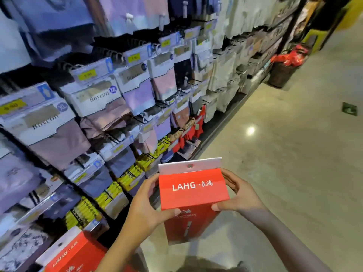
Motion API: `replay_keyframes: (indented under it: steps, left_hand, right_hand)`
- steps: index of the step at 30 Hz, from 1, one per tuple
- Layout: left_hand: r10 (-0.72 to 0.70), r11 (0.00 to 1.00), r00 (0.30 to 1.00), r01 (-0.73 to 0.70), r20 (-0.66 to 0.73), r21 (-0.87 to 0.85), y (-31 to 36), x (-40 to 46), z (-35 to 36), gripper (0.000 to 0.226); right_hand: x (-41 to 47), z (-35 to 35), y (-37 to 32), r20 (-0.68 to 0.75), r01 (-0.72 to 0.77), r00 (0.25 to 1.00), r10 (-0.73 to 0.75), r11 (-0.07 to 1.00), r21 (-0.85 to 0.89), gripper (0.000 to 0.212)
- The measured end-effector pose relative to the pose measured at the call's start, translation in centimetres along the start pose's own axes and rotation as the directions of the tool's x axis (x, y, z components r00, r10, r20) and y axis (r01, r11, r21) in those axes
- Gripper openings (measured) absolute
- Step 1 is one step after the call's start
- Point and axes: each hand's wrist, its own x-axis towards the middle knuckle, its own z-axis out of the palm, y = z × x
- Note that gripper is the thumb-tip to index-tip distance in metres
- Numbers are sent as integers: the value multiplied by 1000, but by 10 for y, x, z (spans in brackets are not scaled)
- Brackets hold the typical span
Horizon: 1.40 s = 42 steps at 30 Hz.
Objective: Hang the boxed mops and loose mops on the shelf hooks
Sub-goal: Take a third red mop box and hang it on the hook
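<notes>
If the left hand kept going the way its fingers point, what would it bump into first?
The left hand already grips the red box, fingers pointing up and to the right along the box's side. Past that, probably only the shiny floor, though depth is hard to judge.

The held red box [193,195] reads "LAHG"; white hanging packs [94,97] read "Boycon", "XL" and "XXL".

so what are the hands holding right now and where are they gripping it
Both hands hold one red cardboard box with a white hang tab. The left hand grips its left edge, the right hand its right edge, thumbs on the front face.
</notes>
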Motion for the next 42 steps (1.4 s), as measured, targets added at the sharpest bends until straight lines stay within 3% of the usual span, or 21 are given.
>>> replay_keyframes:
  steps: [10,19,30,36,42]
  left_hand:
    - [102,994,985,-95,140,-61,89,33,109,97]
    - [217,976,911,-199,350,-86,149,72,284,93]
    - [326,941,647,-292,690,-171,228,101,505,85]
    - [352,928,496,-294,794,-228,273,133,626,86]
    - [407,903,335,-285,850,-320,320,181,755,75]
  right_hand:
    - [-57,-123,-1,-251,100,964,-85,994,47,89]
    - [-142,-267,36,-494,54,869,18,990,130,87]
    - [-254,-420,57,-793,6,604,79,995,103,96]
    - [-273,-504,72,-892,-32,440,108,994,104,96]
    - [-275,-601,90,-965,-51,230,124,992,116,92]
